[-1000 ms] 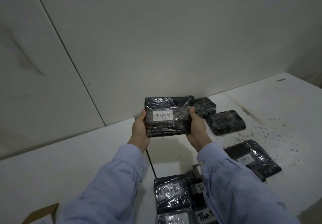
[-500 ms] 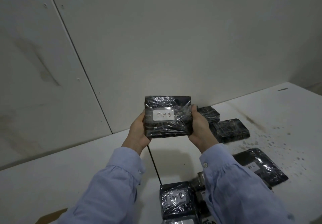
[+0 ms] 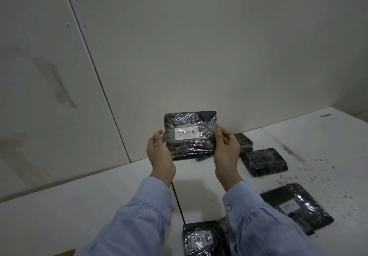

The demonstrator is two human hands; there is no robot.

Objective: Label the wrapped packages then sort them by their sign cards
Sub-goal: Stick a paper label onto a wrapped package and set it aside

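1. Above the far edge of a white table (image 3: 79,206), seen from the head camera, a person holds a black film-wrapped package (image 3: 190,146) upright in both hands, clear of the tabletop and close to the pale wall (image 3: 199,46); whether it touches the wall cannot be told.
2. Its white label (image 3: 186,133), facing the camera, reads "TIM B".
3. The left hand (image 3: 159,154) grips the left edge, thumb on the front face, the other fingers hidden behind.
4. The right hand (image 3: 227,150) pinches the right edge, thumb and curled fingers closed on the film.
5. Bare tabletop lies beneath the package, crossed by a dark seam (image 3: 178,202) running toward the camera between the light-blue sleeves (image 3: 139,216).
6. To the right, an unlabelled package (image 3: 263,162) lies flat, and another (image 3: 244,142) lies just behind the right hand.
7. Nearer the camera, a package marked "TIM C" (image 3: 296,208) lies beside the right sleeve, and one marked "TIM B" (image 3: 201,239) sits at the bottom edge of the frame.
8. Dark specks (image 3: 310,176) mark the table's right side, which is open out to its far right edge.
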